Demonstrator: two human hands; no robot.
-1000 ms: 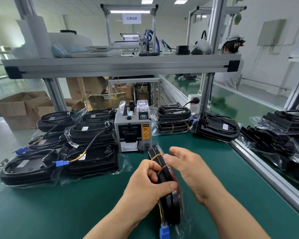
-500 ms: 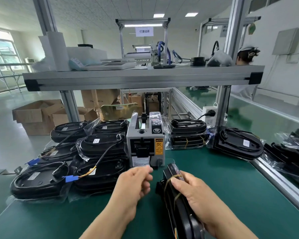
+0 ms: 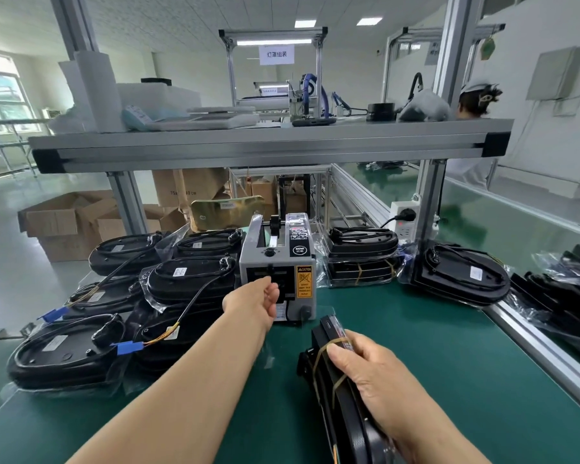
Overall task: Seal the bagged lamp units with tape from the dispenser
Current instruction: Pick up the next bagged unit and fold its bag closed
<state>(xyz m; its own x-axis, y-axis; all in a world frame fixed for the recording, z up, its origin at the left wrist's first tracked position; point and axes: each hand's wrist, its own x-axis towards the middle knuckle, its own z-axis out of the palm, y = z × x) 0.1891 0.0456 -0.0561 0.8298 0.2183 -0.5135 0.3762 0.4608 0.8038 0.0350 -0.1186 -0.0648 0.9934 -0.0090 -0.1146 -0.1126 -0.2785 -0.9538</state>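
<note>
While the right hand clamps a bagged lamp unit on its edge on the green bench mat, fingers and thumb wrapped over its upper rim, a worker reaches the left hand to the outlet of the tape dispenser. The unit stands at the near side of the bench, just in front of the machine and a little to its right. It appears to be held upright so that the top of its clear bag faces the spot where the tape comes out. A yellowish band crosses the black housing under the fingers, apparently binding the parts inside the bag.

The left fingertips are curled at the dispenser's slot. Whether they have pinched a strip of tape cannot be told from where I stand.

The machine sits at the middle of the bench, within reach of both hands, which suits one hand steadying a unit while the other pulls tape. To its left lies a pile of bagged units with wires and blue connectors trailing out. To its right is a neater stack, and another unit leans near the frame post. Which pile is sealed cannot be judged from here. An aluminium shelf spans overhead, cardboard boxes sit on the floor beyond, and another worker is at the next line.
</note>
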